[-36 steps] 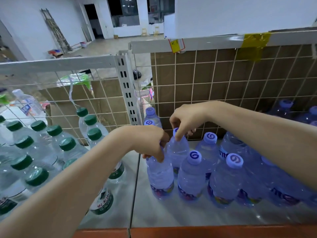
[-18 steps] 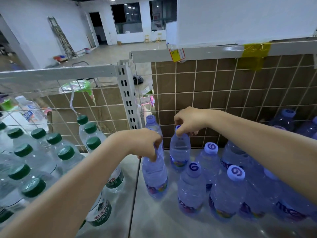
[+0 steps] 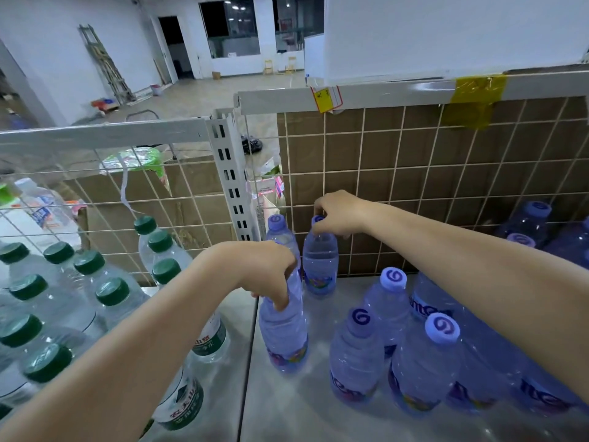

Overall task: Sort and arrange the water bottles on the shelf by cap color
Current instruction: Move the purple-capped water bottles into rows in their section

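My left hand (image 3: 266,271) grips the neck of a purple-capped bottle (image 3: 283,333) standing near the left edge of the right shelf section; its cap is hidden under my fingers. My right hand (image 3: 339,215) holds the top of another purple-capped bottle (image 3: 320,266) standing against the wire back grid. A third purple-capped bottle (image 3: 276,226) stands behind, at the upright post. Several more purple-capped bottles (image 3: 393,311) cluster to the right. Green-capped bottles (image 3: 111,293) fill the left shelf section.
A white slotted post (image 3: 231,173) and a seam divide the steel shelf (image 3: 306,409) into two sections. A wire grid (image 3: 398,173) backs both, with cardboard boxes behind it. More purple bottles (image 3: 535,218) stand behind the grid at right.
Both hands carried their purple bottles farther back and left toward the grid and post. The right-hand bottle now stands at the back grid, the left-hand one in front of it.
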Demonstrator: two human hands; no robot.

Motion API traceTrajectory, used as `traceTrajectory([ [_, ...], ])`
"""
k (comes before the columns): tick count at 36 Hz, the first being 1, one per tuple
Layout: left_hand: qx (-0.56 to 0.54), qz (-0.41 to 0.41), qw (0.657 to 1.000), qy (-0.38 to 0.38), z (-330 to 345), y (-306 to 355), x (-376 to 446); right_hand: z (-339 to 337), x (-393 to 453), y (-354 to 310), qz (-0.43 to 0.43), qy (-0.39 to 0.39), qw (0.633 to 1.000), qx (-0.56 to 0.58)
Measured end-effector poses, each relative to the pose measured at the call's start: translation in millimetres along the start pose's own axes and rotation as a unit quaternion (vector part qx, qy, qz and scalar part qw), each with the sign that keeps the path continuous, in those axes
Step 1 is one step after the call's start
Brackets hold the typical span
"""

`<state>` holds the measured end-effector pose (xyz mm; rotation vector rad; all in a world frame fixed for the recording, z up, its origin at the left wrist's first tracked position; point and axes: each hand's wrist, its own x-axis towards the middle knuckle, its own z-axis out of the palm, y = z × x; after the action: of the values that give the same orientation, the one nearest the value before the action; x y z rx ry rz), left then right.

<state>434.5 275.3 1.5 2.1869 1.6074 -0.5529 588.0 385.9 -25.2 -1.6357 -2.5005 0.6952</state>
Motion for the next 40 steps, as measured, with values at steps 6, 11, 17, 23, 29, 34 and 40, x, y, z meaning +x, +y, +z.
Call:
traceTrajectory([
  [6,-0.001,-0.004,1.000,0.005,3,1,1,-1,5,0,0.012,-0.011,1.000,-0.008],
  [11,-0.008,0.002,1.000,0.015,5,-2,2,0,1,1,0.000,-0.010,1.000,-0.006],
  [17,0.015,0.031,0.986,0.164,5,10,-1,-17,-29,6,-0.014,0.019,1.000,0.018],
  [23,-0.040,0.106,0.976,0.188,12,43,-7,-24,-67,12,-0.006,-0.011,1.000,-0.028],
  [29,-0.049,0.146,0.968,0.198,34,68,-9,-24,-100,25,0.022,-0.018,0.997,-0.074],
  [34,-0.068,0.133,0.976,0.159,48,70,-4,-13,-122,34,0.070,-0.089,0.989,-0.096],
  [40,-0.062,0.130,0.973,0.182,63,75,-1,8,-130,47,0.076,-0.086,0.993,-0.039],
])
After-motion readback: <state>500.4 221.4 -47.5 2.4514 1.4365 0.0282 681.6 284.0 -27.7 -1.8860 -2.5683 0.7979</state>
